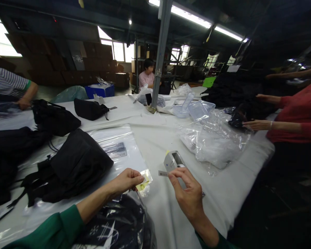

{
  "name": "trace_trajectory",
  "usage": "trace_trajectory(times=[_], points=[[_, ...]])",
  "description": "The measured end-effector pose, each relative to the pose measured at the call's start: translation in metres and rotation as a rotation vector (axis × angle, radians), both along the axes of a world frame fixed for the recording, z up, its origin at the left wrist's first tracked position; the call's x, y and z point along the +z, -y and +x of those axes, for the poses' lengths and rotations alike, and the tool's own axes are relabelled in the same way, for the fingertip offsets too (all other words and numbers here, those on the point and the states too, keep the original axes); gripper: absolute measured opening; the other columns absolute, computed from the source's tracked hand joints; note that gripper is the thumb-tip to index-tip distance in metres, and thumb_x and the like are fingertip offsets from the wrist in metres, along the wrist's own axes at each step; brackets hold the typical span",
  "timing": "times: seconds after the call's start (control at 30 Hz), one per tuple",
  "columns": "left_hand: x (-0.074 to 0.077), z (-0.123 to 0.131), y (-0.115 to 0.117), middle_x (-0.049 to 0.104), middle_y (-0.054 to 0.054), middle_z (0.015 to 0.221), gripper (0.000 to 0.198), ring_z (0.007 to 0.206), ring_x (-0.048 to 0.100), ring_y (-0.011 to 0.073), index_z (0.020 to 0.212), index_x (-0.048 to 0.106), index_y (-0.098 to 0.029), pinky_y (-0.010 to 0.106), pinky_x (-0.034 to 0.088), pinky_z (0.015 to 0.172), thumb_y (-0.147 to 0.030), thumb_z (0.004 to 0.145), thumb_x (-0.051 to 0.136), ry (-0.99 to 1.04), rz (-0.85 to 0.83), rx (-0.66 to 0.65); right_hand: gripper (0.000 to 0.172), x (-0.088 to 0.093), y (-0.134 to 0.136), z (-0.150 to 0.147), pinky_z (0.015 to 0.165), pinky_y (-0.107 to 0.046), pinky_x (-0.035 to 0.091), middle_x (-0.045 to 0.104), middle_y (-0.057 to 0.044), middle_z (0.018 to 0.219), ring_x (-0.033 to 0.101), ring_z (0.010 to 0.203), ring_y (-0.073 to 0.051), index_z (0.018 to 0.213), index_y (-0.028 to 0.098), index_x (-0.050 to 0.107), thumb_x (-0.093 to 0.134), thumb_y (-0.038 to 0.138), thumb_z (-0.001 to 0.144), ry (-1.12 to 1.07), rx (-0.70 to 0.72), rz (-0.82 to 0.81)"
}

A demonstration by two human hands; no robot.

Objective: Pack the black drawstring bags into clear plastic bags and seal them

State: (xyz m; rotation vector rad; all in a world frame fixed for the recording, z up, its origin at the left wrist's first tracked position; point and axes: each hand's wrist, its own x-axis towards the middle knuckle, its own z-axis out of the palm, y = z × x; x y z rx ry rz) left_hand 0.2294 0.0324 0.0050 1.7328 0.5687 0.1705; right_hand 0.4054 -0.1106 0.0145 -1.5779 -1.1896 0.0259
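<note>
My left hand (pixel 126 180) pinches a small clear plastic piece with yellow on it (pixel 145 183); whether it is a packet or a film I cannot tell. Between the thumb and fingers of my right hand (pixel 189 195) is a small printed label (pixel 163 173), its free end pointing left. Just behind that hand stands a grey label dispenser (pixel 170 159), partly covered by my fingers. Below my left hand lies a dark item in a clear plastic bag (pixel 119 221), with white markings showing through. A black drawstring bag (pixel 80 164) rests to the left on clear plastic bags (pixel 134 152).
More black bags (pixel 55 117) lie at the left, near a co-worker's hand (pixel 24 102). Crumpled plastic bags (pixel 215 145) cover the table's right side. A metal post (pixel 160 52) rises at the back. A red-sleeved co-worker (pixel 290 119) handles dark goods at the right.
</note>
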Motion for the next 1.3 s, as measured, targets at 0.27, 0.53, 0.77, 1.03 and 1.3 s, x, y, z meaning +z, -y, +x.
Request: trace_trajectory(times=[0.27,0.53,0.77,1.03,1.3], points=[[0.005,0.048,-0.017,0.060,0.025,0.128,0.083,0.116,0.059,0.0355,0.148,0.030,-0.003,0.045,0.046,0.096,-0.056,0.089,0.054,-0.079,0.243,-0.028,0.029,-0.017,0.004,0.013,0.081,-0.027,0.053,0.072,-0.004,0.090,0.065,0.089,-0.022,0.086,0.022,0.074,0.077,0.045,0.070,-0.566,0.009,-0.161],[0.047,-0.083,-0.044,0.057,0.016,0.136,0.043,0.129,0.048,0.0312,0.126,0.061,-0.014,0.043,0.035,0.109,-0.034,0.087,0.061,0.034,0.481,0.128,0.040,0.010,-0.001,-0.012,0.069,-0.019,0.058,0.074,-0.003,0.081,0.066,0.073,-0.016,0.078,0.021,0.077,0.092,0.039,0.045,-1.071,0.125,-0.265],[0.056,-0.197,0.009,0.072,0.007,0.108,0.028,0.097,0.066,0.0196,0.111,0.069,-0.016,0.029,0.050,0.088,-0.028,0.093,0.051,0.026,0.579,0.479,0.032,0.054,-0.038,-0.076,0.077,-0.033,0.059,0.073,-0.006,0.084,0.069,0.078,-0.019,0.092,0.020,0.070,0.085,0.031,0.065,-1.261,0.572,-0.468],[0.005,-0.230,0.075,0.028,0.003,0.157,0.057,0.143,0.032,0.0234,0.152,0.023,-0.027,0.039,0.026,0.118,-0.044,0.100,0.037,-0.221,0.228,0.189,0.030,0.037,-0.075,-0.138,0.078,-0.034,0.057,0.073,-0.005,0.087,0.071,0.081,-0.018,0.101,0.019,0.058,0.073,0.018,0.075,-1.332,0.730,-0.852],[0.003,-0.250,0.098,0.028,-0.005,0.156,0.052,0.143,0.030,0.0304,0.146,0.034,-0.041,0.050,0.027,0.117,-0.040,0.095,0.048,-0.237,0.361,0.198,0.029,-0.001,-0.065,-0.130,0.089,-0.036,0.056,0.073,-0.006,0.092,0.072,0.089,-0.019,0.106,0.020,0.055,0.070,0.019,0.080,-1.308,0.590,-0.857]])
